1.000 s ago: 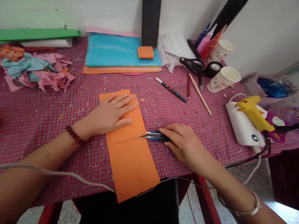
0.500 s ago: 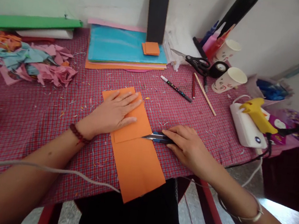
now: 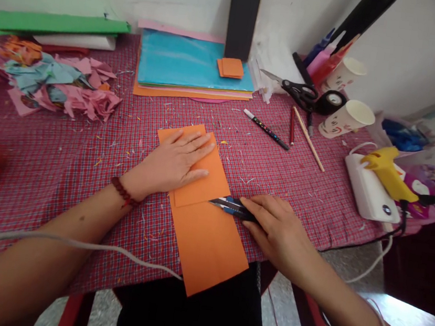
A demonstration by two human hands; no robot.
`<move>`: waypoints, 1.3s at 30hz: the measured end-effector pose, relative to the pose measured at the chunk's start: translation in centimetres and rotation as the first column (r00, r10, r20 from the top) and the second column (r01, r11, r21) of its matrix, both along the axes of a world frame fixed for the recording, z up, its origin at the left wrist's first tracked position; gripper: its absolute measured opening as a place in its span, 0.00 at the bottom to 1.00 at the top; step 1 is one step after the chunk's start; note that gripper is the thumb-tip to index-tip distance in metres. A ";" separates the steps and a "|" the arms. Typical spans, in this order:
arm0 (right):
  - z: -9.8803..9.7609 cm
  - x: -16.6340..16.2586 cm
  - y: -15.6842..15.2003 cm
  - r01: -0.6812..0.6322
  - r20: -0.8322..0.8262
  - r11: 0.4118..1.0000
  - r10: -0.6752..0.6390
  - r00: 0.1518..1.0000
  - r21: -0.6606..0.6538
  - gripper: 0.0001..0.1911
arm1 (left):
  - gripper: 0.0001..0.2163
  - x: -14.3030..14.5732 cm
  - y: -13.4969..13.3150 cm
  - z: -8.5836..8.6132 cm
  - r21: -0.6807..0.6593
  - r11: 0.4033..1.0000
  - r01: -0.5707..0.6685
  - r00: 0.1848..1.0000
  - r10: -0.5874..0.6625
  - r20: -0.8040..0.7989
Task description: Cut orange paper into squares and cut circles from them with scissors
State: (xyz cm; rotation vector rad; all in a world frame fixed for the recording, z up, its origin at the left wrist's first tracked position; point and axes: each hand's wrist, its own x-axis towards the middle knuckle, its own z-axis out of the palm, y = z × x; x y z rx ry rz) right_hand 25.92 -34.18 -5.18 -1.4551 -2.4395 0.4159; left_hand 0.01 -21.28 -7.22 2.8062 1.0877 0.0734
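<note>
An orange sheet of paper (image 3: 208, 241) lies folded on the red checked tablecloth (image 3: 82, 167), its lower end hanging over the table's front edge. My left hand (image 3: 175, 163) lies flat on the folded upper flap with its fingers stretched out. My right hand (image 3: 276, 228) is closed on a blue utility knife (image 3: 232, 206). The blade tip rests at the fold line on the paper's right side.
Stacked coloured sheets (image 3: 189, 67) with small orange squares (image 3: 231, 68) lie at the back. Pink and blue paper scraps (image 3: 60, 85) sit left. Scissors (image 3: 293, 89), pens (image 3: 265, 128), tape, paper cups (image 3: 345, 118) and a yellow glue gun (image 3: 389, 171) are right. A grey cable (image 3: 72, 244) crosses my left forearm.
The view has shifted, so everything sits a little further right. The knife has edged slightly into the fold. My left hand stays pressed on the paper.
</note>
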 end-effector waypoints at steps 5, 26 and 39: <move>0.1 -1.2 1.0 -0.022 0.015 1.000 0.022 1.000 0.001 0.17 | 0.31 0.0 0.0 0.0 0.006 1.000 0.000 1.000 0.000 -0.014; -0.1 -1.7 0.1 -0.060 -0.026 0.998 0.061 0.998 0.025 0.17 | 0.30 0.0 -0.1 -0.1 0.012 1.000 0.002 1.000 -0.002 0.018; 0.7 -3.2 0.1 -0.119 -0.025 0.991 0.118 0.993 -0.055 0.16 | 0.29 0.0 -0.1 -0.1 0.014 1.000 -0.002 0.999 0.001 0.051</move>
